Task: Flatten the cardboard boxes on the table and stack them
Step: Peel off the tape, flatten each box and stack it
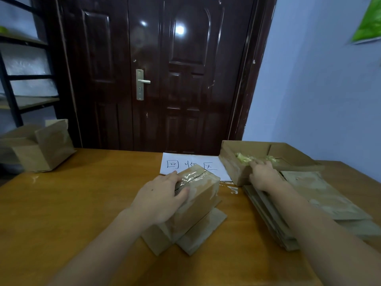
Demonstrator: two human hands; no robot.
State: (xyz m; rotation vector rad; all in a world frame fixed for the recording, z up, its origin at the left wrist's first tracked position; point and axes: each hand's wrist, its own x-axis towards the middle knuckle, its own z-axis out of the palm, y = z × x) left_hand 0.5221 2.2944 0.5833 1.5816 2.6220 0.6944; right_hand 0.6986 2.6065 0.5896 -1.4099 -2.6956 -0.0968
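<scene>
Left hand (159,198) grips taped box (198,201); right hand (262,177) seemingly reaches into open box (233,162).

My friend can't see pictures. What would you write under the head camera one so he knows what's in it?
A person's left hand grips a taped cardboard box on a wooden table, while the right hand reaches into an open box beside a stack of flattened cardboard. Behind stands a dark door.

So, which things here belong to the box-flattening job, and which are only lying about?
Job:
- taped brown cardboard box under left hand
- open brown carton touched by right hand
- flattened cardboard stack
- upright brown boxes, far left

Lying about:
- white handwritten paper sign
- dark wooden door
- black metal shelf
</scene>
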